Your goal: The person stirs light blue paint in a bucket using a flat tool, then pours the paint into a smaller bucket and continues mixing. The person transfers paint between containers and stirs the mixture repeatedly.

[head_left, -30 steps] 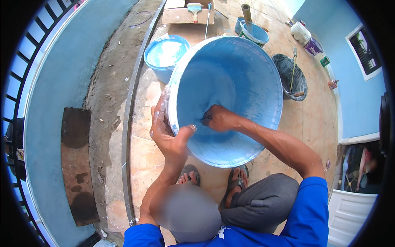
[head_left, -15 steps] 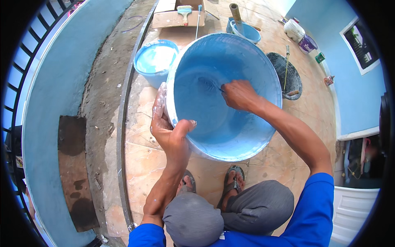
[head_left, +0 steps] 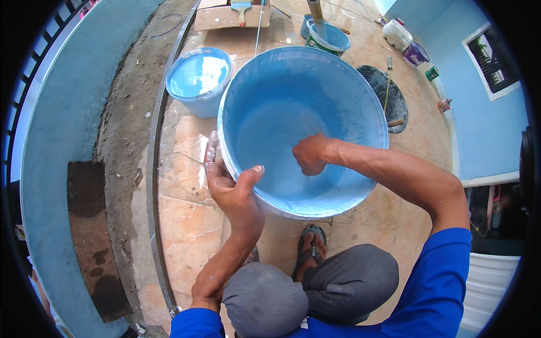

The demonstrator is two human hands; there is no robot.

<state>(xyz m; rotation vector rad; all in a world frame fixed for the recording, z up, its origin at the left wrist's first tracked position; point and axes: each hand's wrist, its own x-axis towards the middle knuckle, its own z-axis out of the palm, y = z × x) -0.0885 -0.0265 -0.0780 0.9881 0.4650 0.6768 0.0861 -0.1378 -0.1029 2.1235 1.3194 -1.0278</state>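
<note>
A large bucket [head_left: 355, 121], coated inside with light blue paint, is tipped toward me above the tiled floor. My left hand [head_left: 236, 194], its fingers smeared with paint, grips the near left side, with the thumb over the rim and the fingers outside. Inside the bucket, my right hand [head_left: 313, 154] is closed in a fist near the lower wall. Whatever it holds is hidden behind the knuckles. Just beyond my left hand stands a smaller pail [head_left: 204, 106] filled with pale blue paint.
Farther off are a cardboard box [head_left: 217, 18] with a wide paintbrush [head_left: 242, 8], a small bucket [head_left: 337, 40] with a pole in it, and a black tub [head_left: 399, 104]. Several paint containers line the right wall, including a purple tub [head_left: 416, 54]. A metal strip edges the tiles on the left.
My right hand has moved down and slightly left inside the bucket. The thin dark tool seen at its fingertips before is now out of sight. My left hand keeps its grip.
</note>
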